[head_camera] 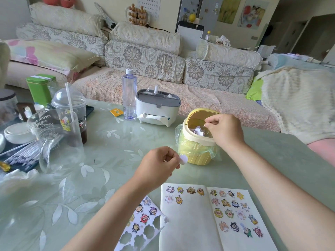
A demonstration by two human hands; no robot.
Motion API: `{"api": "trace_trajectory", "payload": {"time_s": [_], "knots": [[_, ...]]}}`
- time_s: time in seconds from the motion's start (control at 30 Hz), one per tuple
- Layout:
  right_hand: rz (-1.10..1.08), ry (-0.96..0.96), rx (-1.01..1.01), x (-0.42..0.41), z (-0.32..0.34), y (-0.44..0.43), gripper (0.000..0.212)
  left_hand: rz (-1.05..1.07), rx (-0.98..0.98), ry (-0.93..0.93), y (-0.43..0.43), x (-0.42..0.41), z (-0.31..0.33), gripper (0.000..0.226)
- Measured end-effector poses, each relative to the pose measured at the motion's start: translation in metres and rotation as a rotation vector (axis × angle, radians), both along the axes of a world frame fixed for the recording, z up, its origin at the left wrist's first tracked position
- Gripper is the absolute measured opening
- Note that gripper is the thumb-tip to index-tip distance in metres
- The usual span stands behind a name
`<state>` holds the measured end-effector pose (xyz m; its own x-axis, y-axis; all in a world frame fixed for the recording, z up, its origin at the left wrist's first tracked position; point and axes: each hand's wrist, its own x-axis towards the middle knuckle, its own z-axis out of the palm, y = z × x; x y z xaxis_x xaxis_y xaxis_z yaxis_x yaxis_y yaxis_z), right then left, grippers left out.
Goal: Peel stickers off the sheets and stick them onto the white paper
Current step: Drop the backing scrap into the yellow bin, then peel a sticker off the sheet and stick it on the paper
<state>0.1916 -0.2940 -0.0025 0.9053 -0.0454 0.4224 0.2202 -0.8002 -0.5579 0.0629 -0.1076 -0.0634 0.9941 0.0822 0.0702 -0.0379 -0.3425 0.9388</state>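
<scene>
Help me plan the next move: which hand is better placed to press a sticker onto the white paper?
Left, probably. The left hand pinches a small white round piece, likely a peeled sticker, near the white paper. The right hand is farther off, at the opening of the yellow bin.

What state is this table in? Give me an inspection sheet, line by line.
Surface: pale green table with leaf pattern.
Job's things: white paper lies open, stickers on both pages; sticker sheet to its left, partly emptied.
Clutter: yellow bin, water bottle, tissue box, lidded cup, glass jug, green tin.
Hands: left hand pinches a round white piece; right hand over the bin's opening, fingers pinched, contents too small to tell.
Cables: dark cord behind the sofa.
Surroundings: sofa with floral cushions.
</scene>
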Motion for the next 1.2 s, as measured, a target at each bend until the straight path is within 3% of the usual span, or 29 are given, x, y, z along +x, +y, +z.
{"api": "trace_trajectory", "payload": {"time_s": [0.17, 0.33, 0.47, 0.6, 0.7, 0.87, 0.97, 1.07, 1.2], "knots": [[0.037, 0.030, -0.148, 0.007, -0.004, 0.006, 0.025, -0.015, -0.003, -0.003, 0.001, 0.000, 0.001, 0.022], [-0.044, -0.055, -0.268, 0.003, 0.004, 0.005, 0.021, -0.018, -0.006, 0.002, 0.000, -0.001, 0.002, 0.027], [0.175, -0.085, -0.199, -0.018, 0.000, 0.004, 0.010, -0.016, -0.098, 0.051, 0.000, 0.000, 0.004, 0.014], [0.437, -0.024, -0.157, -0.067, -0.016, 0.004, 0.023, -0.024, -0.227, 0.114, 0.001, -0.004, 0.008, 0.011], [0.519, 0.019, -0.144, -0.099, -0.028, 0.004, 0.031, -0.067, -0.287, 0.193, 0.001, -0.008, 0.008, 0.018], [0.590, -0.022, -0.119, -0.116, -0.038, 0.000, 0.018, -0.178, -0.345, 0.329, -0.004, -0.014, 0.001, 0.014], [0.564, 0.025, -0.022, -0.117, -0.043, -0.003, 0.021, -0.214, -0.497, 0.419, -0.007, -0.017, 0.001, 0.014], [0.447, 0.239, 0.267, -0.116, -0.047, -0.002, 0.010, -0.215, -0.617, 0.480, -0.008, -0.018, 0.002, 0.023], [0.391, 0.530, 0.503, -0.112, -0.045, -0.006, 0.003, -0.074, -0.421, 0.327, -0.012, -0.016, -0.001, 0.024]]}}
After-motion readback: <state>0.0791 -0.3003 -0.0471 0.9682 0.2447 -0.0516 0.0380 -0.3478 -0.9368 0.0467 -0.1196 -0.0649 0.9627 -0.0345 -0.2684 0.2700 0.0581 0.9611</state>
